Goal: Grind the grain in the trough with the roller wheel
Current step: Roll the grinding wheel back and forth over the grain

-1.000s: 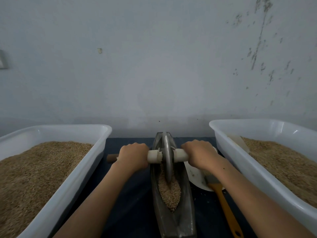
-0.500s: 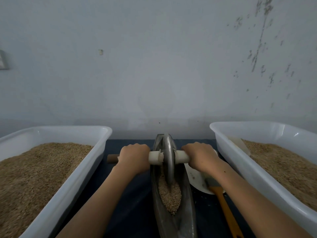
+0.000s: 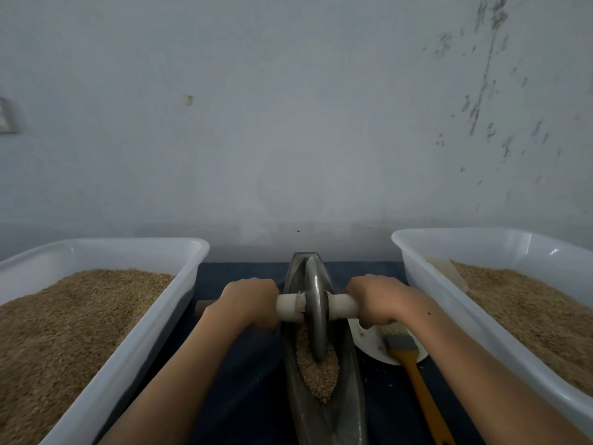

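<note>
Roller wheel (image 3: 316,316) standing upright in the narrow metal trough (image 3: 324,415), its rim set in the grain (image 3: 317,370).
The left hand (image 3: 248,300) and right hand (image 3: 377,298) each grip the white axle handle (image 3: 341,306), fingers curled round it, on either side of the wheel. A white plate (image 3: 369,343) and an orange-handled brush (image 3: 412,370) lie just right of the trough; grain-filled white tubs, the left tub (image 3: 134,348) and the right tub (image 3: 455,319), flank it on the dark cloth (image 3: 250,380).

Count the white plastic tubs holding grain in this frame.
2. One white tub lies left of the trough, beside the left arm; the other tub lies right of it, beside the right arm. Both run past the frame edges; none seems hidden.
</note>
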Tool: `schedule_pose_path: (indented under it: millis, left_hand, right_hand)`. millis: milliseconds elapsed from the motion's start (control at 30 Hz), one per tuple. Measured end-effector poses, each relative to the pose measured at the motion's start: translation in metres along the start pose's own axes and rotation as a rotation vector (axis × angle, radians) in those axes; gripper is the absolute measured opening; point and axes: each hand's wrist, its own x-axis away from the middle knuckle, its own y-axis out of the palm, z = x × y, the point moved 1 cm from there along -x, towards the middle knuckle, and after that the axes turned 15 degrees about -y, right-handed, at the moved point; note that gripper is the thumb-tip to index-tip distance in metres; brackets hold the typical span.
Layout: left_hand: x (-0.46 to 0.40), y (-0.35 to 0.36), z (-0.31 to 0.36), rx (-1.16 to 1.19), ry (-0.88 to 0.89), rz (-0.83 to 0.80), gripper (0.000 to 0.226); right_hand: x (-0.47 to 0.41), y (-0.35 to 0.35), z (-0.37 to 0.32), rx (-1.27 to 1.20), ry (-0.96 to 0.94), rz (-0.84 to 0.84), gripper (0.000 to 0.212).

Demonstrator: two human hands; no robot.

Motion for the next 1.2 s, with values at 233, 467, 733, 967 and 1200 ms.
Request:
schedule_pose_path:
  millis: [233, 467, 733, 967, 1200]
  left_hand:
    - [-0.001, 0.005, -0.004, 0.034, 0.043, 0.224, 0.03]
    - [0.0, -0.002, -0.001, 0.023, 0.06, 0.0, 0.042]
    - [0.0, -0.001, 0.001, -0.015, 0.023, 0.13, 0.038]
    - [0.0, 0.005, 0.006, 0.014, -0.016, 0.445, 0.021]
    - [-0.002, 0.0, -0.002, 0.015, 0.034, 0.057, 0.04]
  right_hand:
    - [-0.006, 0.007, -0.003, 0.124, 0.054, 0.232, 0.031]
    - [0.003, 0.003, 0.003, -0.023, -0.012, 0.035, 0.038]
    - [-0.004, 0.005, 0.005, -0.001, 0.008, 0.09, 0.036]
    - [-0.011, 0.014, 0.003, 0.065, 0.076, 0.371, 0.022]
    - [0.001, 0.004, 0.003, 0.039, -0.018, 0.101, 0.036]
